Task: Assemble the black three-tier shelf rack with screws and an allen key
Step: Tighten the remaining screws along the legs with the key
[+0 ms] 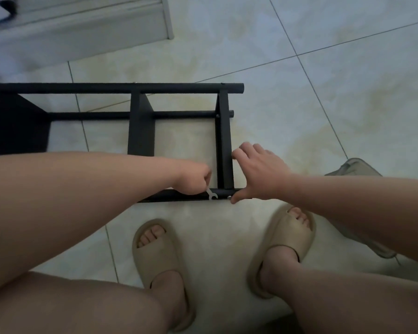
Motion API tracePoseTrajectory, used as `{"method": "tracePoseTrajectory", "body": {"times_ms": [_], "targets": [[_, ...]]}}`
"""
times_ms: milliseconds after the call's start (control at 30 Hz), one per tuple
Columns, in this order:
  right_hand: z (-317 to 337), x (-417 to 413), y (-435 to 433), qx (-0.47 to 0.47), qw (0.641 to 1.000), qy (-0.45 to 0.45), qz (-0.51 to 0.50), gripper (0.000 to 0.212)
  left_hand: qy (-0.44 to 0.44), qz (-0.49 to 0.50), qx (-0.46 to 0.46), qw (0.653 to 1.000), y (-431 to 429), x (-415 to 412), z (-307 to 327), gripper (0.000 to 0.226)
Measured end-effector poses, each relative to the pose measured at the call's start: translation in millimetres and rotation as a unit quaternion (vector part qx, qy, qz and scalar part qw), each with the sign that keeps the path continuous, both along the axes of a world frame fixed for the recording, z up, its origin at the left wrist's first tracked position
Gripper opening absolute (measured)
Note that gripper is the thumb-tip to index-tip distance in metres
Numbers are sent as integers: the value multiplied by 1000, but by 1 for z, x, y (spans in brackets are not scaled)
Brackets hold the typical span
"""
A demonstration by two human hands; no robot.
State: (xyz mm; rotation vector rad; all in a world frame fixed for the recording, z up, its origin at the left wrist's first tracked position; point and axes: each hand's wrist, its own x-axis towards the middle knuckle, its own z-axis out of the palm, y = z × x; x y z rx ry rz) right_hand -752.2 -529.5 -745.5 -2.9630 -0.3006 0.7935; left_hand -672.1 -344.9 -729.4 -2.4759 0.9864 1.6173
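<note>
Rack lies on its side on the floor, near tube under both hands. Left hand is fisted round a small silver tool, seemingly a flat spanner, though dim light leaves that unsure, with its head at the tube. Right hand is spread, thumb tip pressed beside the screw, fingers resting on the end panel. Judgement: metal frame, stiff, probably light enough to skid under torque; painted tube likely slick. Best hold is at the panel-tube joint, close to the screw, bracing against the turn.
</note>
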Motion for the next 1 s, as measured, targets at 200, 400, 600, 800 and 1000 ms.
{"method": "tracePoseTrajectory", "body": {"times_ms": [200, 400, 600, 800, 1000], "targets": [[-6, -9, 10, -28, 999, 15, 35, 155, 19, 9, 9, 1000, 7, -13, 0, 8], [-12, -5, 7, -19, 997, 34, 72, 150, 43, 39, 22, 998, 7, -8, -2, 14], [-19, -6, 1, -2, 995, -5, 102, 144, 131, 176, 22, 975, 10, 8, -19, 14], [-32, -11, -3, 34, 989, -69, 126, 138, 122, 269, -27, 955, 18, 32, -47, 8], [-50, -13, -8, 99, 983, -103, 116, 136, 173, 331, -131, 918, 15, 23, -75, 21]]}}
